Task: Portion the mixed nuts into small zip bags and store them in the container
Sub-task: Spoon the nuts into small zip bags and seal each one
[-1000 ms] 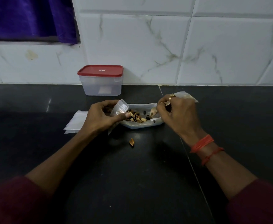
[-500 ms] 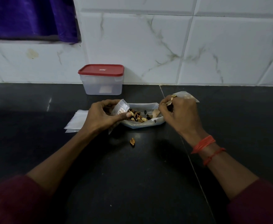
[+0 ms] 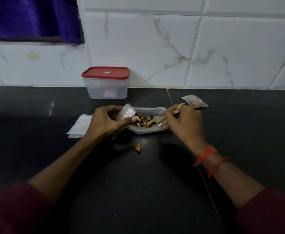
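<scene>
Black counter [image 3: 138, 191] (container [image 3: 106, 88] at back), white tiled wall [image 3: 155, 48].

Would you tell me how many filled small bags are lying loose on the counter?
1. The filled small bag lies on the counter just beyond the right hand. Others may sit unseen in the lidded container.

We see a dark, polished worktop [image 3: 138, 191] with a dull sheen, glossy marble-veined wall tiles [image 3: 155, 48], a frosted plastic container [image 3: 107, 90] under a smooth red plastic lid [image 3: 105, 72], thin translucent plastic zip bags [image 3: 81, 125], a purple cloth curtain [image 3: 28, 16] and red thread wristbands [image 3: 206, 154].
</scene>
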Available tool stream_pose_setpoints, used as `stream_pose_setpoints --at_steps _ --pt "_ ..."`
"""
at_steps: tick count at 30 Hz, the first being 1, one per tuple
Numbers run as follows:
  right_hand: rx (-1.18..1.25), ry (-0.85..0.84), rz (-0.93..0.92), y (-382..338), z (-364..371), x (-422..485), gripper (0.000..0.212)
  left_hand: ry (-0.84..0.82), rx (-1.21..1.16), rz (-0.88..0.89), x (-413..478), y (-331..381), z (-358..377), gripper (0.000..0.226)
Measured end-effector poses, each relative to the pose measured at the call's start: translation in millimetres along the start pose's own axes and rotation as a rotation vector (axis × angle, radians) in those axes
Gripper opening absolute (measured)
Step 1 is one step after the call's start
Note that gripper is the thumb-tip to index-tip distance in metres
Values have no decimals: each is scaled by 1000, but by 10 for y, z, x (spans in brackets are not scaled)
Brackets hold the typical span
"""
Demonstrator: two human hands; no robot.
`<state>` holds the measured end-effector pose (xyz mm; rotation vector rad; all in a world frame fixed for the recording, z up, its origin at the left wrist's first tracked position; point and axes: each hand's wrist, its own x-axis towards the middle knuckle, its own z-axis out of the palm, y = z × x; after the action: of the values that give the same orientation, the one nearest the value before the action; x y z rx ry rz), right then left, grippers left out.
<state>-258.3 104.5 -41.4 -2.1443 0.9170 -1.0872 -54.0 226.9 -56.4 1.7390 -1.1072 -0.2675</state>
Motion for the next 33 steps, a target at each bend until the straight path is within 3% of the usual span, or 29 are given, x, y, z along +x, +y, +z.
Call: stream_pose_setpoints --at_steps 6,9,15,22,33 --pt "453 -84 359 -53 70 -56 23 10 -29 9 -1 5 21 73" --pt "561 -113 468 -74 56 -46 23 23 -39 10 1 4 16 72" --pt "144 -164 289 20 -94 41 17 22 -44 7 6 -2 7 72" --pt "260 -217 334 -1 40 -60 19 24 -37 15 5 4 14 69" --pt "612 -144 550 24 6 41 14 20 -42 13 8 -6 10 68"
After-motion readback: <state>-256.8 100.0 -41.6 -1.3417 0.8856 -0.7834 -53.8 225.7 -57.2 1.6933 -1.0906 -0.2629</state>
